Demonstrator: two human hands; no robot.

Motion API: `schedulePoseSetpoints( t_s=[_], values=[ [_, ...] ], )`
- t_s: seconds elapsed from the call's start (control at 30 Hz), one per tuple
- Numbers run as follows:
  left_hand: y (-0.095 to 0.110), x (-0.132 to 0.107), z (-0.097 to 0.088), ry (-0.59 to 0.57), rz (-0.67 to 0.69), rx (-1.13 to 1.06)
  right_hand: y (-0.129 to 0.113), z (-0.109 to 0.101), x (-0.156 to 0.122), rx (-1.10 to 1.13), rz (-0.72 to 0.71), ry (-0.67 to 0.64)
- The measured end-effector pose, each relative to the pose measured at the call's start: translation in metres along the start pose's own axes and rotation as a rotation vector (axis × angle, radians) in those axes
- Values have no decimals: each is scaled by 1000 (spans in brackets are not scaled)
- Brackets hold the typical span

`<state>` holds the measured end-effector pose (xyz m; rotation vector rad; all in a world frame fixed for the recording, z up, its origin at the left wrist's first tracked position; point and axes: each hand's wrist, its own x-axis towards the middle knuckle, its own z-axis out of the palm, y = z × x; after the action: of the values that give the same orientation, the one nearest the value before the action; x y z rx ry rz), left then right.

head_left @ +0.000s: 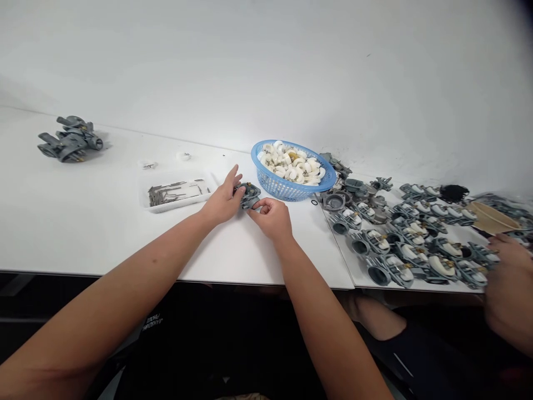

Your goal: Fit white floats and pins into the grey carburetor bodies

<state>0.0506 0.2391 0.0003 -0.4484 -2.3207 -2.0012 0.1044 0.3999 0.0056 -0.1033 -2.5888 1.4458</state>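
A grey metal carburetor (249,192) sits low over the white table between my two hands. My left hand (225,201) steadies it from the left, thumb against the body and the other fingers reaching up past its far side. At its lower right edge, the thumb and forefinger of my right hand (272,218) are pinched together; whatever is between them is too small or hidden to name. Left of my hands stands a white tray (166,209) of thin metal pins. Just behind is a blue basket (287,191) heaped with white plastic floats (291,164).
Several carburetors (416,253) with white floats crowd the table to the right. A few more carburetors (70,141) are piled at far left. Two loose floats (183,156) lie behind the tray, and a black ring (314,203) near the basket. A co-worker's hand (510,253) is at far right.
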Motion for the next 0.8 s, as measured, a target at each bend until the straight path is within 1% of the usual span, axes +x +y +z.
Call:
schedulePoseSetpoints(
  t_s=[0.07,0.13,0.2,0.3,0.4,0.5,0.57,0.67,0.8],
  values=[
    [1,-2,0,-70,7,74,0,-2,0,-26,7,17],
    [4,-4,-2,-132,47,172,1,-3,0,-51,13,27],
    [8,-6,-4,-174,79,291,1,-3,0,-71,21,31],
    [12,-8,-6,-221,89,439,2,-3,1,-103,40,60],
    [11,-8,-6,-243,97,498,2,-3,2,-150,57,62],
    [9,-7,-5,-242,112,529,0,-3,2,-215,66,-3],
    [8,-6,-5,-229,152,528,-1,-4,1,-250,66,-28],
    [10,-5,-6,-221,220,513,-3,-5,0,-264,55,-41],
    [12,-3,-8,-238,231,524,-1,-4,0,-256,53,-51]
  ],
)
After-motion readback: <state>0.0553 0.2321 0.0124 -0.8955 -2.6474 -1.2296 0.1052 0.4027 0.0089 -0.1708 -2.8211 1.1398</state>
